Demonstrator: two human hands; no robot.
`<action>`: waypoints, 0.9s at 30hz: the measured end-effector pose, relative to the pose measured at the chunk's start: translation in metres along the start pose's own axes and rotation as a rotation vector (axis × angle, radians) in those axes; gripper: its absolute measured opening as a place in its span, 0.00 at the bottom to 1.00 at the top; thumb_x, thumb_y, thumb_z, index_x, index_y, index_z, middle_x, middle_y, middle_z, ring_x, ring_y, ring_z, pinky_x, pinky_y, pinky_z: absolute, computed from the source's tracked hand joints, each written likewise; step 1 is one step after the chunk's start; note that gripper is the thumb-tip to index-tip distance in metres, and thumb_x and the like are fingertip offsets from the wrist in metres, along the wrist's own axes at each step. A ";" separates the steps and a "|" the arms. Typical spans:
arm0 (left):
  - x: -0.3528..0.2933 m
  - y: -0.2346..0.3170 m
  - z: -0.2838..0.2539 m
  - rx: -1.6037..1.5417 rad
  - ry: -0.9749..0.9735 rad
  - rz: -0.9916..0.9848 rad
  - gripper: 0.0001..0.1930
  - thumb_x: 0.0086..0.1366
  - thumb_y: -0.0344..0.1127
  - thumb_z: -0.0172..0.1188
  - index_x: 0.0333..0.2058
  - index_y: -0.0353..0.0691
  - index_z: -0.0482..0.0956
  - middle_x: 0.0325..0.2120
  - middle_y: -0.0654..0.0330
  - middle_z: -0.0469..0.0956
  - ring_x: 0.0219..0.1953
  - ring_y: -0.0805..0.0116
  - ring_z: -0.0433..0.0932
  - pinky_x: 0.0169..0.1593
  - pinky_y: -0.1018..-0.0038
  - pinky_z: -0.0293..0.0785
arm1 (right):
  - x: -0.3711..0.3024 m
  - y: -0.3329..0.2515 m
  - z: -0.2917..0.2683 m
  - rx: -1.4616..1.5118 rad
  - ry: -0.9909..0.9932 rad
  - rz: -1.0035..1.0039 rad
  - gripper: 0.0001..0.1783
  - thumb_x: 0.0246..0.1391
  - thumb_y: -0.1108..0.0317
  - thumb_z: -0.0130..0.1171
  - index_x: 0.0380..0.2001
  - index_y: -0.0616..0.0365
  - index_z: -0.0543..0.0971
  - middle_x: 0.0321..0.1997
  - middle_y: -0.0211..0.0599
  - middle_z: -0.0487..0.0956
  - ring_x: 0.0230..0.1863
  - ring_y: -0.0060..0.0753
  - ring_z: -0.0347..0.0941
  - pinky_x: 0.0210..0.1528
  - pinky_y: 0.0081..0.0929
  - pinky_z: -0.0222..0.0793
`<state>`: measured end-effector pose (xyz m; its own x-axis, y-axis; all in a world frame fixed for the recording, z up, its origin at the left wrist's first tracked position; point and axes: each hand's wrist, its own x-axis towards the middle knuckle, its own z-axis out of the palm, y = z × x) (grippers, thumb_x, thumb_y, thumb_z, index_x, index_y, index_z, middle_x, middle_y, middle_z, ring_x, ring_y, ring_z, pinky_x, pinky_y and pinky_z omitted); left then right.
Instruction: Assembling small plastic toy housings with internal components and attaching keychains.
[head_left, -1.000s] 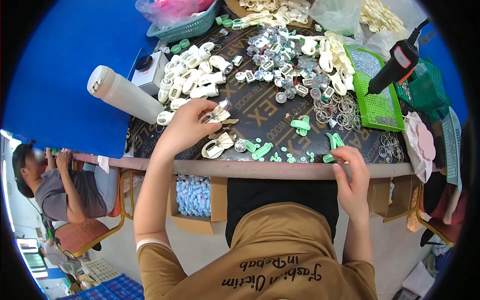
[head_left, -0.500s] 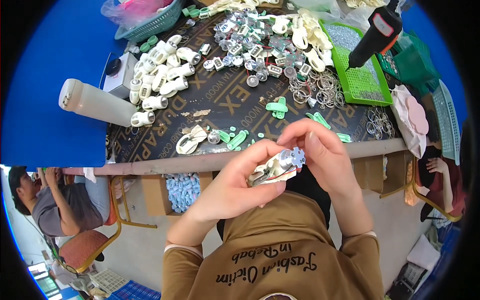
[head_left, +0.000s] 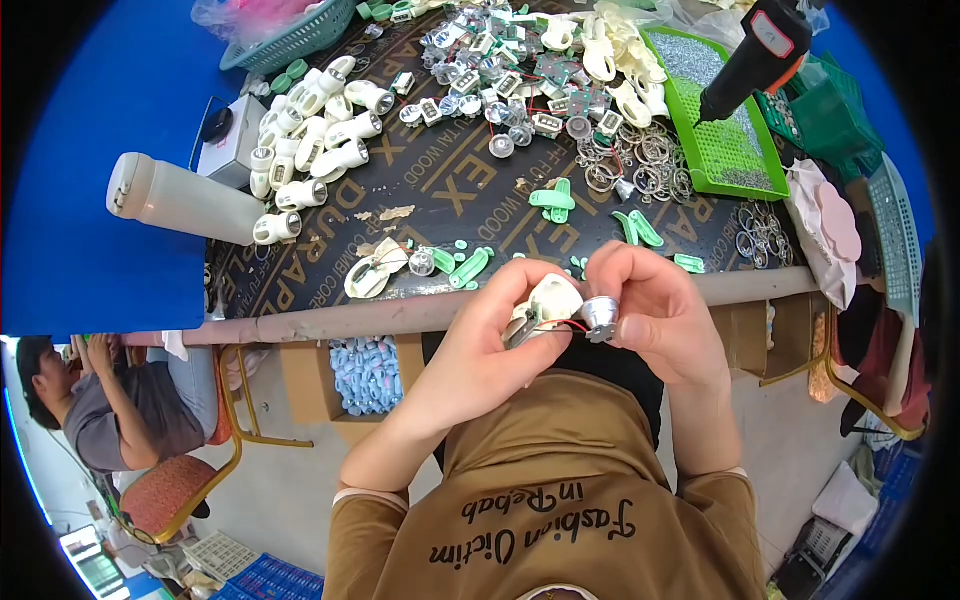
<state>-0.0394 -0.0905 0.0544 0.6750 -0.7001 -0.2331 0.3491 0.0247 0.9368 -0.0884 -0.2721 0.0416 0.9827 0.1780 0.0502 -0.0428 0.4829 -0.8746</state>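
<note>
My left hand (head_left: 490, 345) is closed around a cream plastic flashlight housing (head_left: 556, 298), just in front of the table edge. My right hand (head_left: 668, 318) pinches a small silver lamp head (head_left: 600, 312) with a notched underside, right beside the housing. Thin red and dark wires (head_left: 562, 325) run between the two parts. On the table just beyond my left hand lie another cream housing half (head_left: 376, 268) with a loose lamp head (head_left: 421, 262), and green plastic strips (head_left: 470, 268). More green pieces (head_left: 640, 229) rest beyond my right hand.
Finished-looking cream flashlights (head_left: 340, 128) are heaped at left beside a white bottle (head_left: 185, 198). Lamp parts (head_left: 510, 85) and key rings (head_left: 655, 160) are piled centrally. A green tray (head_left: 740, 180) and a black electric screwdriver (head_left: 755, 65) stand right. A co-worker (head_left: 125, 400) sits at left.
The lamp head has come out of the housing's end and tipped downward, now apart in my right fingers with wires stretched between. My right hand has shifted slightly to the right.
</note>
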 end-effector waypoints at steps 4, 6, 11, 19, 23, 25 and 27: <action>0.000 -0.001 -0.003 -0.016 -0.043 -0.002 0.14 0.56 0.28 0.56 0.42 0.37 0.66 0.34 0.67 0.68 0.39 0.79 0.66 0.44 0.80 0.63 | -0.003 -0.002 -0.005 0.059 0.016 0.032 0.11 0.42 0.71 0.63 0.28 0.60 0.71 0.34 0.29 0.67 0.37 0.20 0.62 0.40 0.17 0.58; -0.001 -0.003 -0.003 0.003 -0.074 -0.006 0.15 0.57 0.30 0.57 0.42 0.37 0.65 0.35 0.67 0.68 0.39 0.80 0.65 0.44 0.80 0.63 | -0.001 -0.003 -0.008 0.037 0.010 0.012 0.11 0.42 0.72 0.63 0.27 0.60 0.72 0.34 0.30 0.67 0.36 0.20 0.62 0.39 0.17 0.58; 0.000 -0.010 -0.003 -0.138 -0.099 0.059 0.17 0.58 0.35 0.58 0.44 0.38 0.65 0.34 0.68 0.68 0.34 0.83 0.65 0.37 0.85 0.63 | 0.008 -0.012 -0.009 0.066 -0.016 0.037 0.11 0.43 0.72 0.63 0.28 0.64 0.72 0.34 0.32 0.67 0.32 0.20 0.65 0.33 0.16 0.63; -0.003 -0.012 -0.004 -0.247 -0.038 0.013 0.12 0.64 0.36 0.49 0.44 0.38 0.65 0.27 0.67 0.68 0.19 0.87 0.60 0.19 0.89 0.54 | 0.018 -0.009 -0.006 0.040 -0.010 0.033 0.08 0.48 0.70 0.58 0.28 0.63 0.72 0.34 0.35 0.68 0.32 0.21 0.66 0.32 0.17 0.64; -0.002 -0.012 -0.004 -0.264 -0.053 -0.019 0.10 0.64 0.33 0.46 0.43 0.38 0.67 0.24 0.68 0.68 0.18 0.88 0.59 0.19 0.89 0.54 | 0.024 -0.004 -0.011 -0.203 0.005 -0.128 0.02 0.50 0.77 0.53 0.29 0.65 0.72 0.34 0.35 0.69 0.33 0.21 0.67 0.34 0.18 0.67; 0.000 -0.012 -0.003 -0.226 -0.030 -0.004 0.09 0.64 0.33 0.47 0.41 0.38 0.68 0.24 0.68 0.68 0.18 0.88 0.60 0.19 0.89 0.55 | 0.025 -0.002 -0.009 -0.238 0.010 -0.155 0.02 0.50 0.78 0.53 0.29 0.65 0.72 0.34 0.35 0.69 0.32 0.21 0.67 0.34 0.18 0.67; 0.001 -0.014 -0.001 -0.188 -0.004 0.012 0.08 0.64 0.33 0.47 0.39 0.38 0.69 0.23 0.69 0.69 0.19 0.88 0.61 0.19 0.89 0.55 | 0.025 -0.003 -0.007 -0.256 0.026 -0.178 0.02 0.50 0.79 0.53 0.29 0.65 0.71 0.35 0.35 0.69 0.32 0.20 0.67 0.34 0.17 0.67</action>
<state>-0.0426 -0.0908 0.0404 0.6772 -0.7018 -0.2211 0.4567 0.1653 0.8741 -0.0626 -0.2746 0.0422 0.9751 0.0863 0.2044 0.1742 0.2725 -0.9462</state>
